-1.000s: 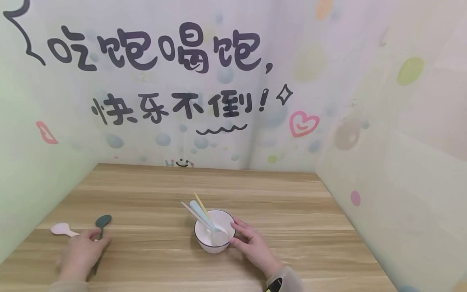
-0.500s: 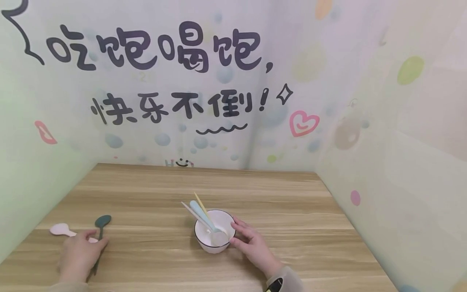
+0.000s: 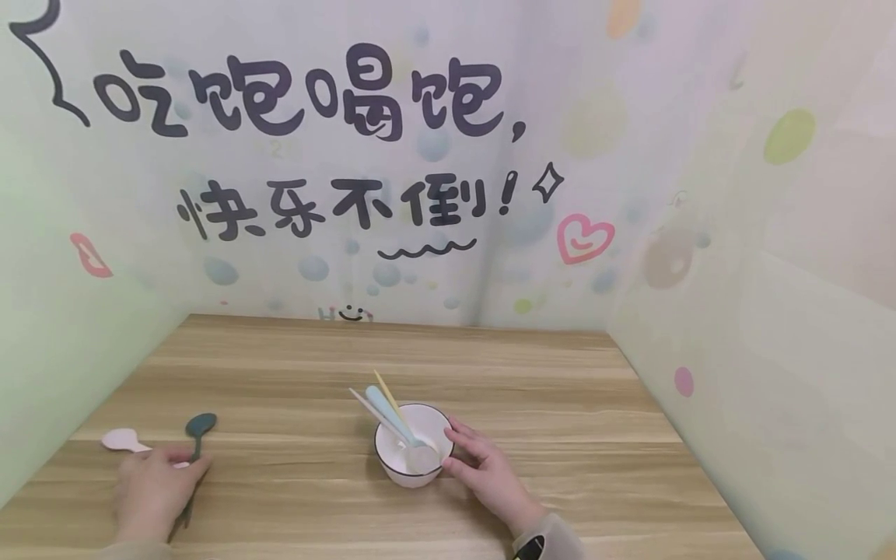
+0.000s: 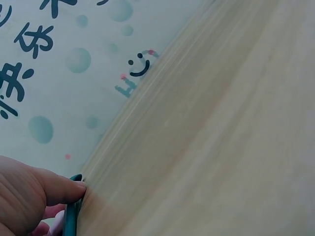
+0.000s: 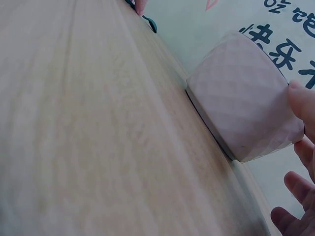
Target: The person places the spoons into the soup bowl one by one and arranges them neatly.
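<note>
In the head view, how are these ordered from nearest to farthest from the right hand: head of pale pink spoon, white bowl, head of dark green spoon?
1. White bowl, touched by the right hand.
2. Head of dark green spoon, left of the bowl.
3. Head of pale pink spoon, farthest left.

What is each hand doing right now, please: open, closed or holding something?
Left hand: closed, pinching the dark green spoon; whether it also holds the pale spoon cannot be told.
Right hand: holding the white bowl.
</note>
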{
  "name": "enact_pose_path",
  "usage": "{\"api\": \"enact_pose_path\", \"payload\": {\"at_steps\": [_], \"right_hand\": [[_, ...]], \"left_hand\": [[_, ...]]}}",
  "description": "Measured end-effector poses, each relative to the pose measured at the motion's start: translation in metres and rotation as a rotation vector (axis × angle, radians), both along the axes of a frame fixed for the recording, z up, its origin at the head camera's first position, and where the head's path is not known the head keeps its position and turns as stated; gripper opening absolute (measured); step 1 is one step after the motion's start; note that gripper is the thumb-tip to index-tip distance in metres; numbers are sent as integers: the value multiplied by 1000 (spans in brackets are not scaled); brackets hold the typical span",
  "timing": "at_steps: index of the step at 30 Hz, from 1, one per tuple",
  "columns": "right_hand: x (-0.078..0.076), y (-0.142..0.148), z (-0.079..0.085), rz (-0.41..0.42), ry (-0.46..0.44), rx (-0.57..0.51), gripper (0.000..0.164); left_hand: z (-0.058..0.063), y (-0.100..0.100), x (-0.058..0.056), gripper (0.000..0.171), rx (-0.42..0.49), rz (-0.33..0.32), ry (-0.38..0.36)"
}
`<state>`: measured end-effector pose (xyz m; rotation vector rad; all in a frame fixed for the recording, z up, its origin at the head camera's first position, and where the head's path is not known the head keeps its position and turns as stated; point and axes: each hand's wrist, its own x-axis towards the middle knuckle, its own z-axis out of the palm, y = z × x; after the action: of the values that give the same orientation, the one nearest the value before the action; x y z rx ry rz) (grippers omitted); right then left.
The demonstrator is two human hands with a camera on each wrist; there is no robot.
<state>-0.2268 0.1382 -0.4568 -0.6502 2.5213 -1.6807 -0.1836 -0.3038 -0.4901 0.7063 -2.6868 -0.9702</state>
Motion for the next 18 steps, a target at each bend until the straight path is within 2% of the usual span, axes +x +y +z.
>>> {"api": "enact_pose_path", "payload": {"at_steps": [10,18], "right_hand": [[-16,5,-32,-4,-16,-8,47],[-19,7,-36,4,-27,-27,48]], "left_hand": [[4,7,-1,46,-38,3,-65],[6,10,-1,42,-150,-74,-58]]}}
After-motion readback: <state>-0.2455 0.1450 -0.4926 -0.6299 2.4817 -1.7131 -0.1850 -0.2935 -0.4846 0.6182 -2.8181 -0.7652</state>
